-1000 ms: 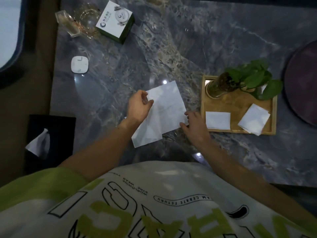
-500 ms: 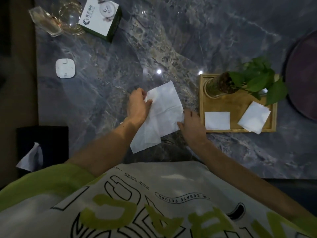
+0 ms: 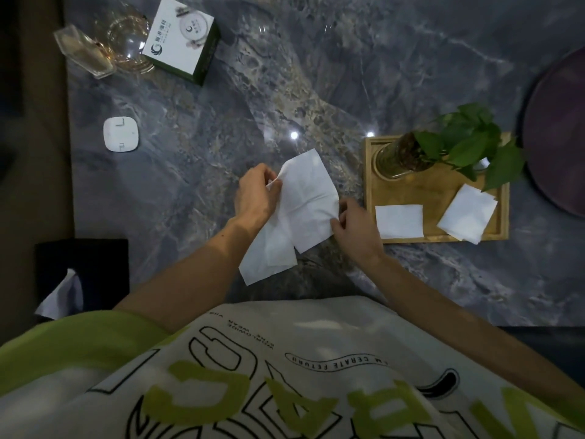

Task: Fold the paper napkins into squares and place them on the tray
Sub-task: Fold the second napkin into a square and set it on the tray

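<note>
A white paper napkin (image 3: 304,201) lies partly folded on the dark marble table, its lower layer sticking out toward me. My left hand (image 3: 256,194) pinches its upper left edge, lifting it slightly. My right hand (image 3: 354,226) pinches its right edge. Just right of my right hand sits a wooden tray (image 3: 443,185). Two folded white napkin squares rest in the tray: one (image 3: 399,220) at its near left, another (image 3: 467,217) tilted at its near right, overhanging the rim.
A glass vase with a green plant (image 3: 408,153) stands in the tray's far left corner. A black tissue box (image 3: 79,274) sits at the near left. A white square device (image 3: 121,134), glassware (image 3: 126,42) and a white-green box (image 3: 182,39) lie far left. A dark round plate (image 3: 560,131) is at right.
My left hand has closed its fingers on the napkin's upper left edge and raised it, wrinkling the sheet. My right hand has gripped the right edge.
</note>
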